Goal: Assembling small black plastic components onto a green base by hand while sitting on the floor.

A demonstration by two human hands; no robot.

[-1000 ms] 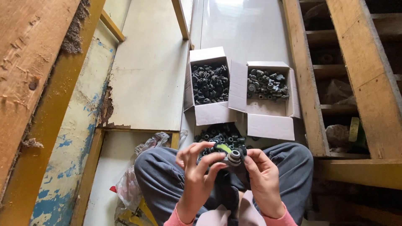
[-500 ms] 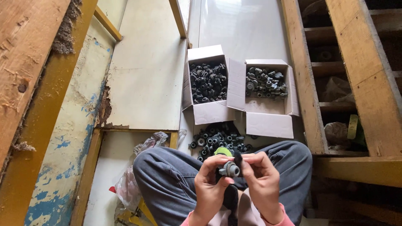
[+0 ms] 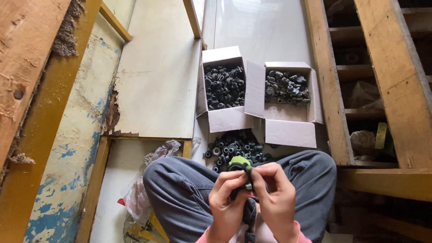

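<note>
hands: left hand [image 3: 227, 200] and right hand [image 3: 274, 198] closed together | small black part [image 3: 246, 177]: ring face now hidden behind fingers

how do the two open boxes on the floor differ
The left box is narrower and nearly full of dark parts; the right box is wider, with parts only along its far end and bare white bottom showing nearer the person. The left box sits slightly farther away than the right box. Both are white cardboard, flaps open, side by side, holding small dark parts.
</note>
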